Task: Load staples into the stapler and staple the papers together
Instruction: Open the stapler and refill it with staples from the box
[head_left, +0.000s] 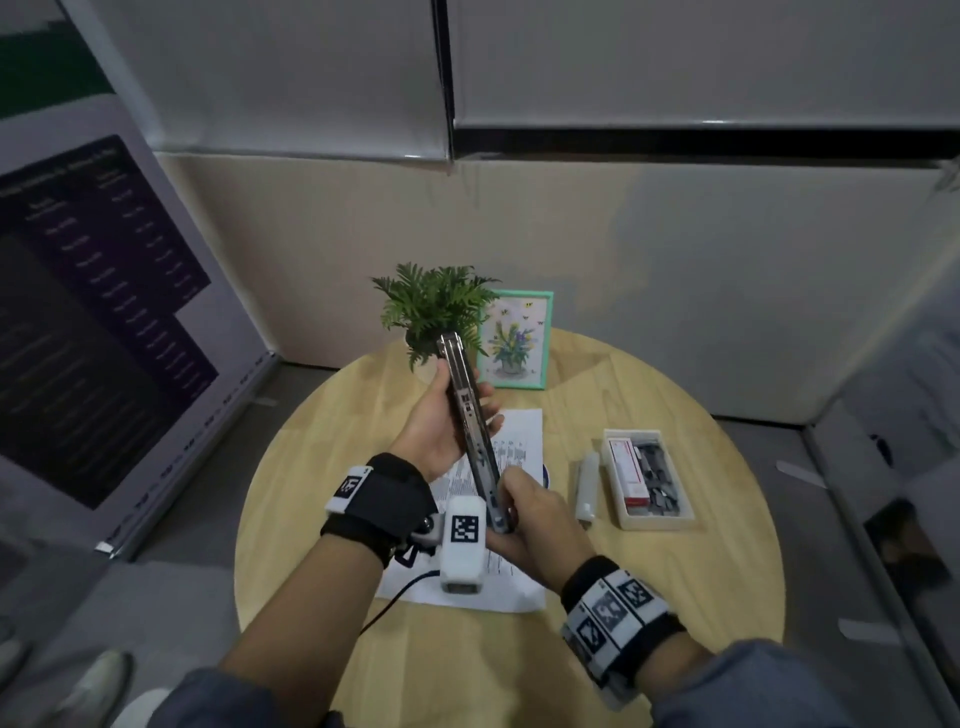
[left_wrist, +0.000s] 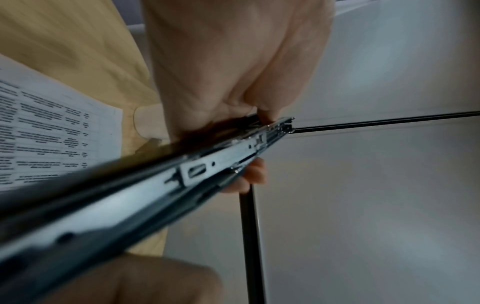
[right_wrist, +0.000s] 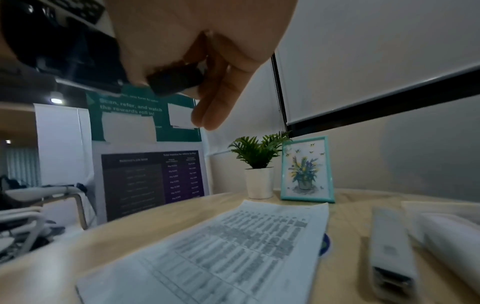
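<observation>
A long metal stapler (head_left: 470, 431) is held tilted above the round wooden table (head_left: 322, 467), its far end raised toward the plant. My left hand (head_left: 441, 426) grips its upper half, thumb on one side and fingers on the other. My right hand (head_left: 535, 514) holds its near black end (right_wrist: 176, 80). In the left wrist view the stapler's shiny metal channel (left_wrist: 182, 174) runs under my left hand (left_wrist: 228, 72). The printed papers (head_left: 519, 441) lie flat on the table below both hands. A red and white staple box (head_left: 628, 473) sits in a tray.
The pale tray (head_left: 660, 524), holding the box and loose dark clips, stands right of the papers. A white tube-like item (head_left: 587, 488) lies beside it. A potted plant (head_left: 436, 306) and a teal picture frame (head_left: 517, 338) stand at the table's far edge. A poster board (head_left: 104, 322) leans at left.
</observation>
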